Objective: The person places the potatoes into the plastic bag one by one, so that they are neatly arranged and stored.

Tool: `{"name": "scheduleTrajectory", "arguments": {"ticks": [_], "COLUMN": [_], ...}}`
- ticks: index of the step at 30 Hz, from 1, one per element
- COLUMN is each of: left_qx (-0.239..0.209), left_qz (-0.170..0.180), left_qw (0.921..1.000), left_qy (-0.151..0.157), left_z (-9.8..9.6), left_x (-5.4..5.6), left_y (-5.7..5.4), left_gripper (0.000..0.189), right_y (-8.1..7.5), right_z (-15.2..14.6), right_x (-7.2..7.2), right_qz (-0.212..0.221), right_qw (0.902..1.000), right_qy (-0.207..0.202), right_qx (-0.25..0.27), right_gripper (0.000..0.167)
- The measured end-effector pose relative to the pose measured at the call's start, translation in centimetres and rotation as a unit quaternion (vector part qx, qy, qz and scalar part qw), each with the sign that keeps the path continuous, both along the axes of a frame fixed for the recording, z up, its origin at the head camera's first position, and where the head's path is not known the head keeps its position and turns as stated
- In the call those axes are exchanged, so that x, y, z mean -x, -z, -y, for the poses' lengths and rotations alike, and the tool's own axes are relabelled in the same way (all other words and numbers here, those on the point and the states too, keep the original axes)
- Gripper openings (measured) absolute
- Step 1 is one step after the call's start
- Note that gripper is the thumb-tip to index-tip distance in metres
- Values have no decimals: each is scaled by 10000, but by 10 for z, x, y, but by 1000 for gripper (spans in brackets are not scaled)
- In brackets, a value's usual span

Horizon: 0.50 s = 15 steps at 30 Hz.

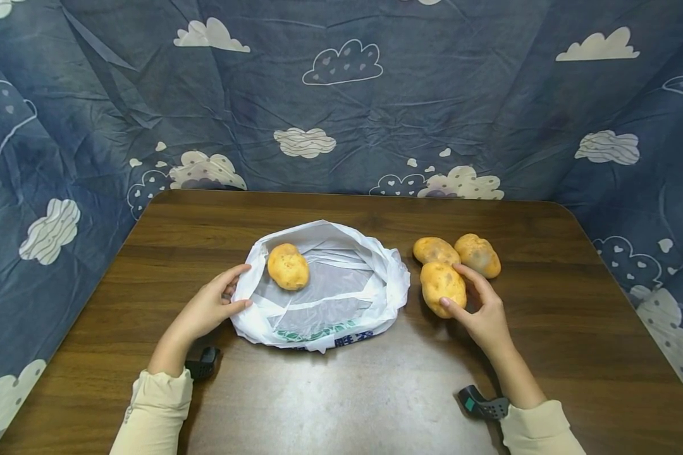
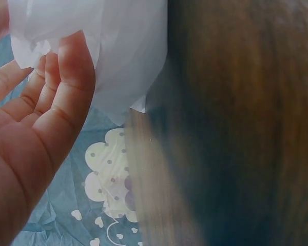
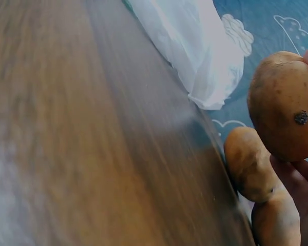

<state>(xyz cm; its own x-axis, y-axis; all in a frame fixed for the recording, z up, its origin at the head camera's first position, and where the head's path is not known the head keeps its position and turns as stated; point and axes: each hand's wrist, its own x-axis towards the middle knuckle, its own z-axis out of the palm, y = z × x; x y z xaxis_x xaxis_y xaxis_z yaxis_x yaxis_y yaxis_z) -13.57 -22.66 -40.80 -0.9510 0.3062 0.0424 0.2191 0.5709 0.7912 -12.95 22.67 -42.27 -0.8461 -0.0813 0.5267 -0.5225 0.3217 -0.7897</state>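
Note:
A white plastic bag [image 1: 395, 278] lies with its mouth spread wide on the table, one potato [image 1: 288, 266] inside near its left wall. My left hand [image 1: 209, 308] holds the bag's left rim with thumb and fingers; in the left wrist view, the fingertips [image 2: 72, 48] are at the thin plastic. To the right of the bag, my right hand [image 1: 486, 316] grips another potato [image 1: 441, 289] between thumb and fingers. That potato shows a dark spot in the right wrist view. Just behind it are two more potatoes, one on the left [image 1: 432, 249] and one on the right [image 1: 478, 255].
The brown wooden table [image 1: 341, 404] has its far edge against a blue cloth [image 1: 341, 107] printed with clouds. Black wrist devices sit by the left sleeve [image 1: 156, 411] and the right sleeve [image 1: 537, 426].

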Motion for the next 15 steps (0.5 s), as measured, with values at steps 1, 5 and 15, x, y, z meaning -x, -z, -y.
{"name": "scheduleTrajectory", "arguments": {"ticks": [1,5,15], "left_qx": [11,39,36], "left_qz": [-3,-23,-40], "left_qw": [10000,10000,10000], "left_qy": [-2,-5,-23], "left_z": [0,0,0], "left_x": [0,1,1], "left_y": [0,1,2], "left_gripper": [63,62,61], "right_y": [1,5,3], "right_z": [0,1,14], "right_x": [1,6,15], "right_qz": [-17,58,238], "right_qw": [9999,9971,9892], "right_qy": [-49,-297,-551], "right_qx": [88,704,1339], "right_gripper": [62,61,58]}}
